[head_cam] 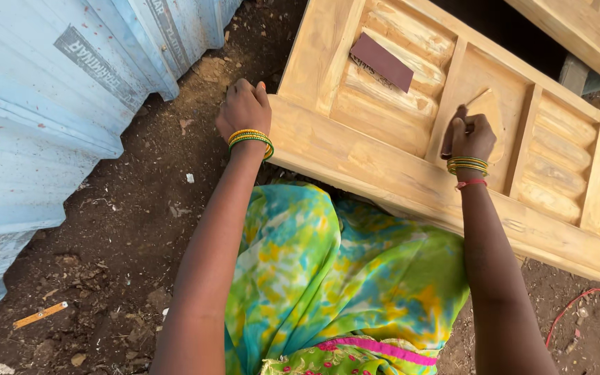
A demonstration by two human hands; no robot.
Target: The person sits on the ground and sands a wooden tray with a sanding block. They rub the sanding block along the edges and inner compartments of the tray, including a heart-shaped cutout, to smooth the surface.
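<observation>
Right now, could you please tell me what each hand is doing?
Left hand: closed over the wooden panel edge.
Right hand: closed on a small sanding piece.

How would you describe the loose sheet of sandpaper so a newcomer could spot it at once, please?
Start at the pale wooden frame lying on the dirt, with ridged carved panels. On the panel farthest from the person's right hand lies the sandpaper: a flat, dark reddish-brown rectangle, the only dark thing on the pale wood.
</observation>
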